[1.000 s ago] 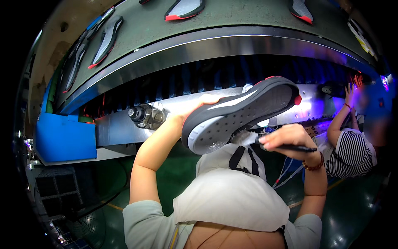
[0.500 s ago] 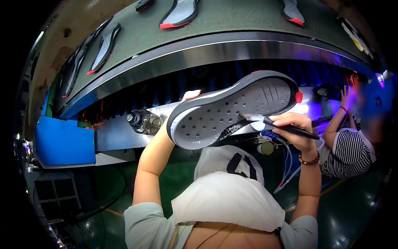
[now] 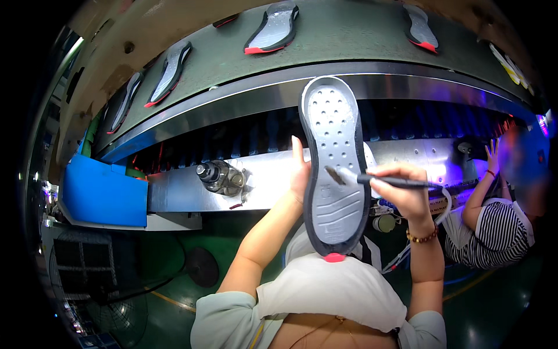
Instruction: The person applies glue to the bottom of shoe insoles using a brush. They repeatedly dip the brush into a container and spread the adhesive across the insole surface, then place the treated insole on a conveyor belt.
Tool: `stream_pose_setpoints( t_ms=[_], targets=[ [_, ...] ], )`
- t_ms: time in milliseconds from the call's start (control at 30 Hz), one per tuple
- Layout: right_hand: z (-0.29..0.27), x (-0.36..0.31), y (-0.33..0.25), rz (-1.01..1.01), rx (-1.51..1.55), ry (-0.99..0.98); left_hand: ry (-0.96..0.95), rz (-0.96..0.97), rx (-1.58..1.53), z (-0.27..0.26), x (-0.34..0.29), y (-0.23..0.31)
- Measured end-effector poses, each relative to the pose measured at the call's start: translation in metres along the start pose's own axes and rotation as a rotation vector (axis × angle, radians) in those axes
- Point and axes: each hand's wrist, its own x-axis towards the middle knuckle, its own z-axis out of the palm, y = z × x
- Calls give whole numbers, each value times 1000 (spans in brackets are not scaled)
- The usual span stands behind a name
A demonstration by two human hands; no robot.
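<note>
A grey shoe sole [image 3: 332, 203] with a black rim stands lengthwise before me, its red-tabbed end toward my body and its hole-dotted end away. Its inner face is turned up to view. My left hand [image 3: 300, 177] grips the sole's left edge, thumb raised, the other fingers mostly hidden behind it. In my right hand [image 3: 406, 192] is a black-handled brush [image 3: 364, 179], held between thumb and fingers. The dark bristle tip touches or lies just over the middle of the sole's inner face.
Several more soles, one of them here [image 3: 273, 29], lie on the green conveyor belt [image 3: 349, 35] behind a metal rail [image 3: 232, 90]. A clear bottle with a black cap [image 3: 221, 177] stands on the metal ledge [image 3: 168, 192]. A co-worker in a striped top [image 3: 494, 232] is at the right.
The sole has turned from lying crosswise to pointing away from me, red tab now nearest. The brush went from the inner rim to mid-sole. Soles on the belt appear shifted right and lower.
</note>
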Motion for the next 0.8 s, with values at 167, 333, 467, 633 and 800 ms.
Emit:
stream_pose_setpoints(
  t_ms=[167,333,467,633,800],
  targets=[
    [-2,21,-3,-135,94,70,-236,12,-94,11,1,-10],
    [24,13,-8,-738,-551,85,107,302,421,31,5,-14],
    [28,-33,0,-717,-572,-161,198,514,376,17,3,2],
    [8,-16,-28,-443,-201,-250,134,531,332,15,-3,4],
    [9,22,-11,-434,-151,-27,87,501,274,21,15,-11]
  ],
)
